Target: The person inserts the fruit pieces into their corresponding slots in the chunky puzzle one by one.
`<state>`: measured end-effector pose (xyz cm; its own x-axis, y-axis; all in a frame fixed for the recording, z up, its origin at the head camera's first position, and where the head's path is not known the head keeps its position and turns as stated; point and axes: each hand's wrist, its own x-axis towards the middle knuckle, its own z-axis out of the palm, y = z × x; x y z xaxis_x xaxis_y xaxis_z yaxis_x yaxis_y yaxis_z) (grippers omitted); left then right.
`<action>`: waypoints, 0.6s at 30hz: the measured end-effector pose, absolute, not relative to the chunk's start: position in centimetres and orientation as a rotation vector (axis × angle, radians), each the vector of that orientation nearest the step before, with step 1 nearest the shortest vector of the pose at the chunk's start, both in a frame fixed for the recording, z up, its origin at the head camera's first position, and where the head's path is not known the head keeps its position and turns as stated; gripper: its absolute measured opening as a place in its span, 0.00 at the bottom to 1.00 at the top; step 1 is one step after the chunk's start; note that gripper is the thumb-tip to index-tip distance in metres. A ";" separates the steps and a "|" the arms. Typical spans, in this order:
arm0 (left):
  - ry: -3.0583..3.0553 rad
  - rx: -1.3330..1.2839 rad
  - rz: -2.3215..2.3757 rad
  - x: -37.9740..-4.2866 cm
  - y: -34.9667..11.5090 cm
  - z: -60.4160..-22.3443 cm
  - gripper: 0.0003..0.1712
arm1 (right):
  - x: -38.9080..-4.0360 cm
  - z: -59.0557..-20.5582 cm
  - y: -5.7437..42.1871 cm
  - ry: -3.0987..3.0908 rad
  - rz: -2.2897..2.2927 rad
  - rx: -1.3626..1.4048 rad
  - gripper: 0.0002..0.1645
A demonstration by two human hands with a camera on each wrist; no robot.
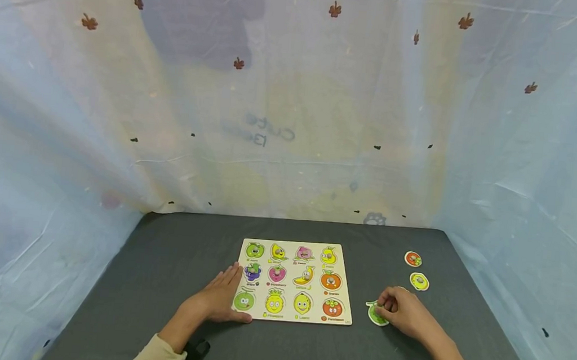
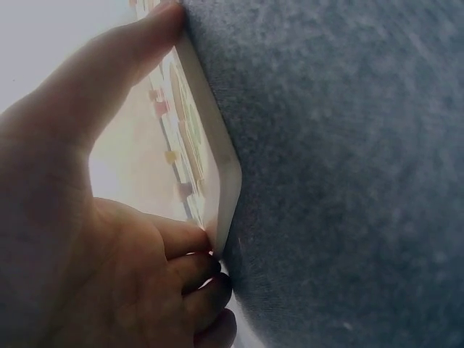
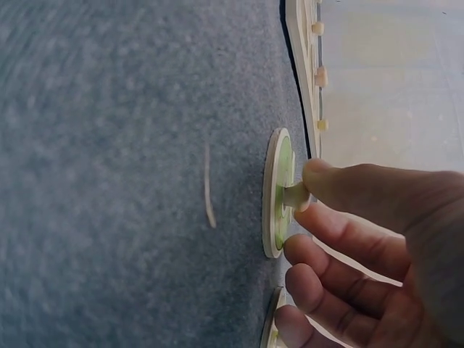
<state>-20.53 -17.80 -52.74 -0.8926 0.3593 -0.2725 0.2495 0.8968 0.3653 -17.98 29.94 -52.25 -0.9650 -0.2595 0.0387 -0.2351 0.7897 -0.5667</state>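
Observation:
A white fruit puzzle board (image 1: 291,320) lies flat on the dark table, with rows of fruit pictures, some bearing small knobs. My left hand (image 1: 218,297) rests at the board's left edge, its thumb by the near corner and its fingers extended along the side. In the left wrist view, the thumb (image 2: 109,65) and fingertips touch the board's edge (image 2: 217,159). Right of the board, my right hand (image 1: 407,313) pinches the knob (image 3: 296,196) of a round green fruit puzzle piece (image 1: 375,316) between thumb and forefinger. That piece (image 3: 271,192) is at the table surface; whether it touches is unclear.
Two loose puzzle pieces lie beyond the right hand: a red-orange one (image 1: 413,259) and a yellow one (image 1: 419,281). Patterned pale curtains (image 1: 304,108) hang behind the table (image 1: 186,251) and on both sides.

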 end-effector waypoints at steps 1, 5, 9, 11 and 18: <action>2.725 0.449 0.465 -20.5 -17.8 -52.7 0.76 | -18.0 -52.3 30.0 2.931 -0.923 -0.413 0.11; 2.721 0.445 0.467 -20.5 -17.7 -52.6 0.76 | -18.0 -52.4 30.1 2.923 -0.931 -0.459 0.11; 2.723 0.454 0.479 -20.5 -17.8 -52.6 0.76 | -17.9 -52.3 30.2 2.909 -0.941 -0.485 0.11; 2.725 0.460 0.483 -20.5 -17.8 -52.6 0.76 | -17.9 -52.3 30.2 2.902 -0.942 -0.483 0.11; 2.727 0.460 0.480 -20.5 -17.9 -52.7 0.76 | -17.7 -52.3 30.2 2.902 -0.923 -0.482 0.11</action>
<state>-20.53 -17.86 -52.68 -0.8923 0.3659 -0.2644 0.2536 0.8909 0.3769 -17.75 30.24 -52.33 -0.9494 -0.3118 0.0387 -0.2768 0.7719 -0.5723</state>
